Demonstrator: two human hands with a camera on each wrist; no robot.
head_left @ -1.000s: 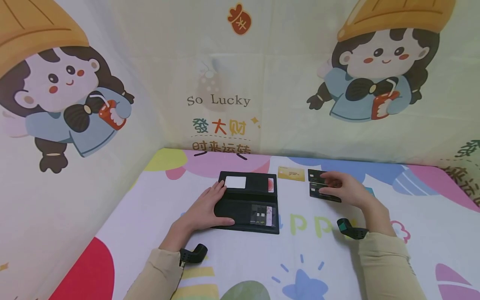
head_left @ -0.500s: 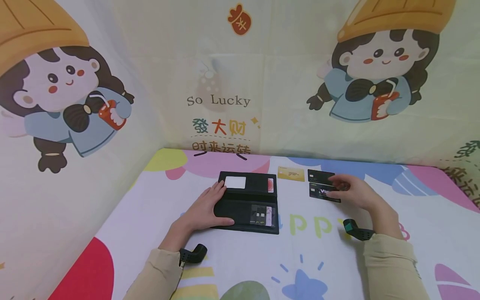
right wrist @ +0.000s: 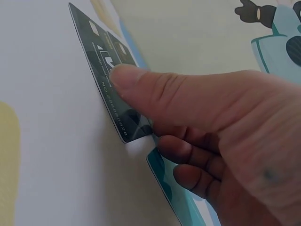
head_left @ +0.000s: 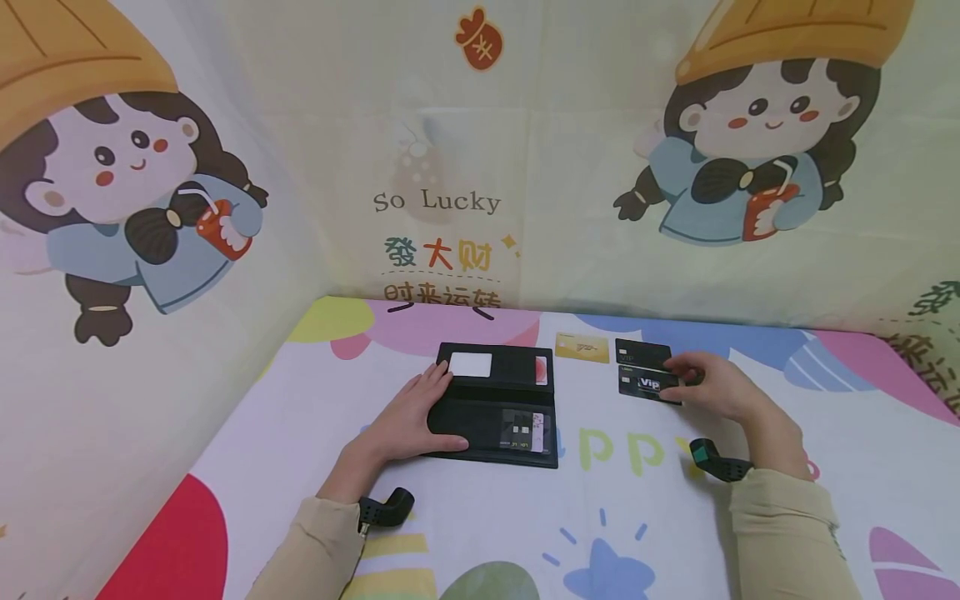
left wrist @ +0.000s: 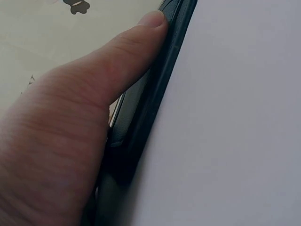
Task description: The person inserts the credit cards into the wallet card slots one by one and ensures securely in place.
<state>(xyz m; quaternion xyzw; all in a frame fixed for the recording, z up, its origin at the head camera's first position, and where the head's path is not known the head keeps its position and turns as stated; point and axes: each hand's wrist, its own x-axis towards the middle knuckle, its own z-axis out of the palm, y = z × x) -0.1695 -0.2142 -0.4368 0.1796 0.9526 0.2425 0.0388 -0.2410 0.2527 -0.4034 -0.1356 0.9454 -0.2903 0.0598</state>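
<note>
On cartoon-print table point(head_left: 480, 517), left hand point(head_left: 411, 414) lies flat, steadying open wallet point(head_left: 498, 406); right hand point(head_left: 714, 384) pinches black VIP card point(head_left: 649, 384), lifting its edge.

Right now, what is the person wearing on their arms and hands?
Both arms have long beige sleeves, the left sleeve and the right sleeve. The hands are bare, with no gloves or rings visible. A small black camera is strapped at each wrist, the left one and the right one.
</note>
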